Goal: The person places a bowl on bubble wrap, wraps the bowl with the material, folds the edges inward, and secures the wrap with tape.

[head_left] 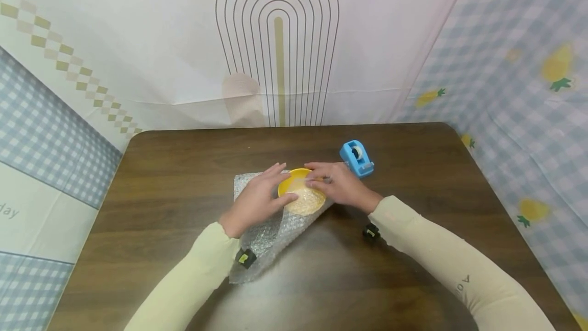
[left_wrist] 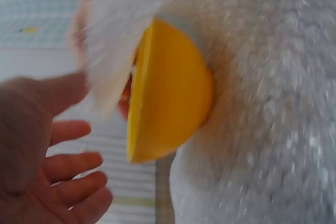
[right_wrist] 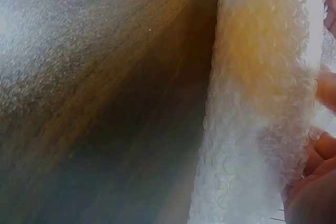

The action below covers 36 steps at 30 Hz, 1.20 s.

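Note:
A yellow bowl (head_left: 287,184) sits on a sheet of bubble wrap (head_left: 266,236), and a fold of the wrap covers its near side. At the bowl's left rim is my left hand (head_left: 258,197), its thumb and fingers spread apart. The left wrist view shows those fingers (left_wrist: 73,166) extended beside the bowl (left_wrist: 173,95), gripping nothing. My right hand (head_left: 342,184) pinches the edge of the folded wrap over the bowl's right side. In the right wrist view, the bowl shows as a yellow blur through the bubble wrap (right_wrist: 247,145), with fingertips at the sheet's edge.
A blue tape dispenser (head_left: 357,160) with a roll of tape stands just behind my right hand. The brown wooden table (head_left: 184,157) reaches back to a patterned cloth wall (head_left: 184,65). Small black devices (head_left: 245,258) are at both wrists.

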Tool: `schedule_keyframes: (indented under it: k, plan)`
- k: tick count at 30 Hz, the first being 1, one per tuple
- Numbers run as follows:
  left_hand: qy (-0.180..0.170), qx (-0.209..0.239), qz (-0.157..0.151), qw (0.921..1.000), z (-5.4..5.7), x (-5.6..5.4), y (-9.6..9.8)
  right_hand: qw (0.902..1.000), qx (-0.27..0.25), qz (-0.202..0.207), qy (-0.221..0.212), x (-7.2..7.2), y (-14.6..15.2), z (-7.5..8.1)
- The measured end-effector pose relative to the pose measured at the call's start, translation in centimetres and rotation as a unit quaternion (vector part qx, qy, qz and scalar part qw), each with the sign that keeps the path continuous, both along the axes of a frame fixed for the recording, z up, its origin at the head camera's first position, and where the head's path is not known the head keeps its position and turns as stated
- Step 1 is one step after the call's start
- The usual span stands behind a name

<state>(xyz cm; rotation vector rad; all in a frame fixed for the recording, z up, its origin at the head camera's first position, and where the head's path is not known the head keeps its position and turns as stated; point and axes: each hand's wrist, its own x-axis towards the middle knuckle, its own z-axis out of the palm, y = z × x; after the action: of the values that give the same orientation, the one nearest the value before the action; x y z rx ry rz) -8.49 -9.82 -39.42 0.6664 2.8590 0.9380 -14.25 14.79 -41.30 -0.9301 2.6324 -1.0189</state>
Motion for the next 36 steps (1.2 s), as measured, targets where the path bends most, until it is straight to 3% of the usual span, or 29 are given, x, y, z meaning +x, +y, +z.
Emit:
schedule_keyframes:
  k: [6, 12, 19, 23, 27, 36]
  plan:
    - [0.082, 0.024, 0.029, 0.996, -0.7, -0.6, 2.1, 1.0, -0.004, 0.004, 0.002, 0.1, 0.0, 0.1]
    - [0.1, 0.038, 0.072, 0.9917, -0.9, -1.1, 2.6, 1.0, -0.007, 0.0, -0.002, 0.1, 0.6, 0.1]
    - [0.052, 0.068, 0.106, 0.9907, -1.1, -1.5, 2.6, 0.9996, -0.002, -0.024, -0.016, 0.2, 1.9, 0.2]
    - [0.021, 0.08, 0.142, 0.9864, -1.5, -1.5, 2.7, 0.9979, 0.023, -0.048, -0.037, 0.1, 2.5, 0.2]
    - [0.018, 0.095, 0.176, 0.9796, -1.8, -1.4, 2.8, 0.9962, 0.04, -0.057, -0.052, 0.1, 3.0, 0.0]
    - [-0.004, 0.112, 0.219, 0.9692, -1.9, -1.3, 2.8, 0.9961, 0.034, -0.045, -0.067, 0.0, 4.2, -0.2]
